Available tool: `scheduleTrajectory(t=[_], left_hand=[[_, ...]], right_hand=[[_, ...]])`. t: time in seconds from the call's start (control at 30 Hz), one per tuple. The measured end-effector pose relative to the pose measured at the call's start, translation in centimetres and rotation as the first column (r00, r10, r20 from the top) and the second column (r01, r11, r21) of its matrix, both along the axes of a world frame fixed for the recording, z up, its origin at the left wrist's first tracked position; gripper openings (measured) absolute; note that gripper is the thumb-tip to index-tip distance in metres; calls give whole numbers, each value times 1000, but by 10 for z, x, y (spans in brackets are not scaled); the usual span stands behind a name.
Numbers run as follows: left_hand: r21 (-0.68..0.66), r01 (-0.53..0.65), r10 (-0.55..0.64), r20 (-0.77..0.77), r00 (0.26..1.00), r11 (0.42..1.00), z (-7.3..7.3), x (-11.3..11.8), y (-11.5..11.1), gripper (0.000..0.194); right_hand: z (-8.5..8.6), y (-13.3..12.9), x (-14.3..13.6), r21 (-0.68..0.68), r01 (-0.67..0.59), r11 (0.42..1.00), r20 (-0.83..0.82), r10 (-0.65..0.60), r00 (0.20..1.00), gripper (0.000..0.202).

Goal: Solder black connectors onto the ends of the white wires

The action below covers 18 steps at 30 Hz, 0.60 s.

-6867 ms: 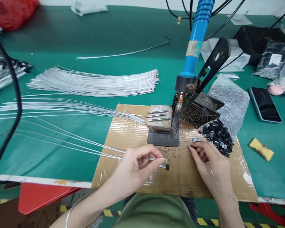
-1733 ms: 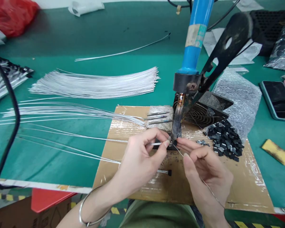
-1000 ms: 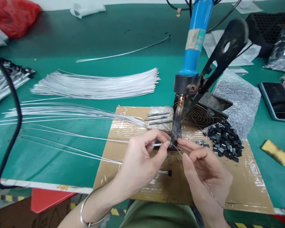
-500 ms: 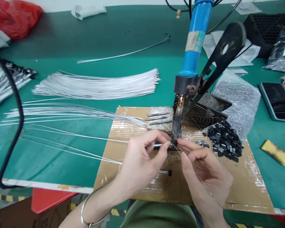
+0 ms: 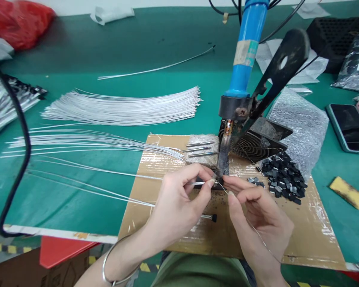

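Looks like mid-soldering: left hand [image 5: 182, 195] pinches slim white wires [image 5: 197, 183], right hand [image 5: 259, 211] pinches thin silvery wire [image 5: 223, 188] by the blue-handled soldering iron [image 5: 241, 79], next move wants steadiness.

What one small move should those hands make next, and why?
Probably the right hand should ease the thin silvery wire slightly toward the soldering iron's tip: the left hand pinches white wires with their ends near that tip, and the thin wire's end points there too. Whether anything has melted is too small to tell.
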<state>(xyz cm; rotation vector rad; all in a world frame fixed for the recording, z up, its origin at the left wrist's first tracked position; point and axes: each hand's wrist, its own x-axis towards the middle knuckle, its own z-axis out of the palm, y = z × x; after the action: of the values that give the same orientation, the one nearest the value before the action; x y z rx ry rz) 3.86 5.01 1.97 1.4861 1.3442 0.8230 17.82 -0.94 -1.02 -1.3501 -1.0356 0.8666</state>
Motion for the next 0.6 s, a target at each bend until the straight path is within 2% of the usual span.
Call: scheduleTrajectory(t=[0.6], left_hand=[[38, 6, -7, 21, 1000, 999, -1, 0, 0, 13]], right_hand=[[0, 0, 0, 27, -8, 1000, 15, 8, 1000, 17]])
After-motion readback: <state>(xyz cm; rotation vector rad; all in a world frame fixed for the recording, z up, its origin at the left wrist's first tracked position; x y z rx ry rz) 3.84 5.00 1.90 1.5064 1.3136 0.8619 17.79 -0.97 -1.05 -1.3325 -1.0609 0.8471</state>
